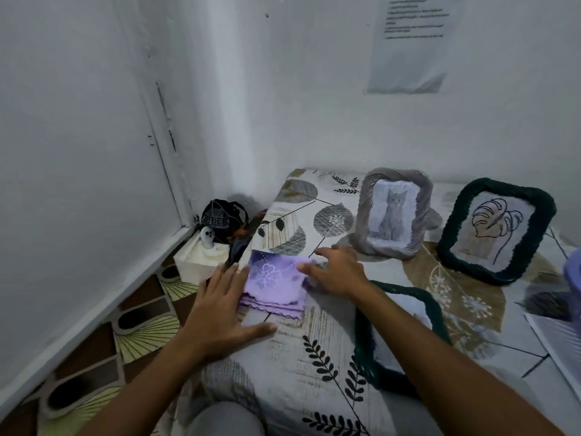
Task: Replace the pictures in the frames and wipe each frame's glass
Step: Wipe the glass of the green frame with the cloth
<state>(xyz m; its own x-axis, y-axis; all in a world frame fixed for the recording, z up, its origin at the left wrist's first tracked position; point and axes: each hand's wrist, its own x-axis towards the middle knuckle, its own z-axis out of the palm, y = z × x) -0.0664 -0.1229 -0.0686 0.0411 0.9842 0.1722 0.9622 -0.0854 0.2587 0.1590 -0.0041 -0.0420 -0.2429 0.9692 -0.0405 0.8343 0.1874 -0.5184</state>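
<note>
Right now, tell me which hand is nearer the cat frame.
Right. The right hand lies just in front of the cat frame, at the purple cloth's right edge; the left hand is at the cloth's left edge, farther off.

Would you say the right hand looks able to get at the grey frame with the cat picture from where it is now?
Probably yes: the right hand rests by the purple cloth, and nothing stands between it and the grey frame just beyond.

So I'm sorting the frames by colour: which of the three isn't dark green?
The grey frame holding the cat picture, standing at the back of the table. The leaf-drawing frame beside it and the frame under the right forearm are both dark green.
</note>
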